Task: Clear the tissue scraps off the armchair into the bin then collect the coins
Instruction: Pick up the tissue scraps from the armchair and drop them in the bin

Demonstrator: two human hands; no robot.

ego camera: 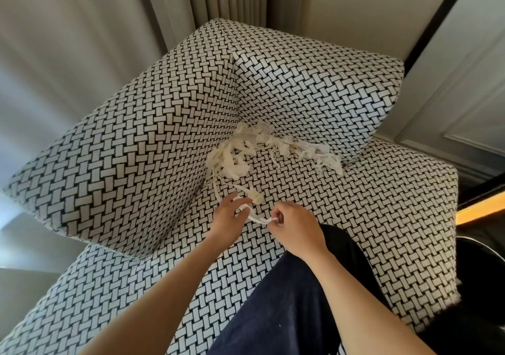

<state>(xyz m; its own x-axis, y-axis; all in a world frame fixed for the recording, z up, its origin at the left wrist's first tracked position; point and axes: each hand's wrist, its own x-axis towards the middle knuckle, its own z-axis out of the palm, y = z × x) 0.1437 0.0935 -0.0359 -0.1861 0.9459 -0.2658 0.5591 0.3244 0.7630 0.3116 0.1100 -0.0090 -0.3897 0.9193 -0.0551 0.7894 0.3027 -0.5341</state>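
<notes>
The tissue scraps [240, 158] lie heaped in the back corner of the armchair [136, 150] seat, trailing along the foot of its backrest. Nearer the armchair's front, a loose strip [254, 216] runs between both hands. The right hand [295, 227] pinches the strip's end in curled fingers (thumb hidden). The left hand [228, 216] has its fingers fairly straight and slightly spread, touching the strip.
</notes>
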